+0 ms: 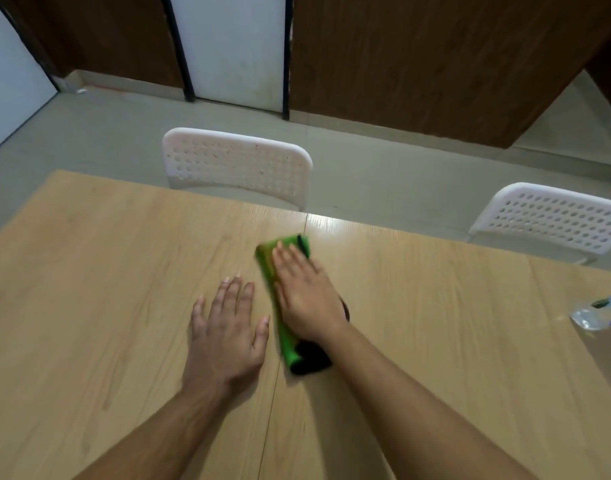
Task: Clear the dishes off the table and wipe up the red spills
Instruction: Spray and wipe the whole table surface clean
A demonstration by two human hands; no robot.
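Note:
A folded green cloth (284,327) with a black edge lies on the light wooden table (89,271), near its middle. My right hand (304,296) presses flat on the cloth with straight fingers, and the cloth looks blurred. Just left of the cloth, my left hand (224,334) rests flat on the bare wood, fingers spread. I see no dishes and no red marks on the visible tabletop; the cloth's far end shows a faint brownish-red tint.
A clear plastic bottle (595,313) lies on the table at the right edge of view. Two white perforated chairs stand at the far side, one in the middle (238,164) and one to the right (553,220). A seam runs down the tabletop.

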